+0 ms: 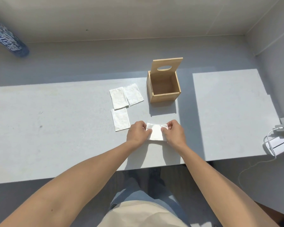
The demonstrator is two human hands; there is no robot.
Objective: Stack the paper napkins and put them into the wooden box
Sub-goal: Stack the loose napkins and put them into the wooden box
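Observation:
Between my two hands lies a white paper napkin (156, 133) on the grey table (56, 128). My left hand (137, 133) pinches its left edge and my right hand (173, 133) pinches its right edge. Three more white napkins lie flat to the left and beyond: one (120, 119) close to my left hand, one (118, 98) behind it, and one (134, 94) beside that. The wooden box (164, 95) stands behind my hands, empty, its lid (166, 64) with an oval hole tilted up at the back.
A blue bottle (10, 41) lies at the far left near the wall. A white charger block with cable (277, 145) sits at the table's right edge. The table's front edge runs just below my forearms.

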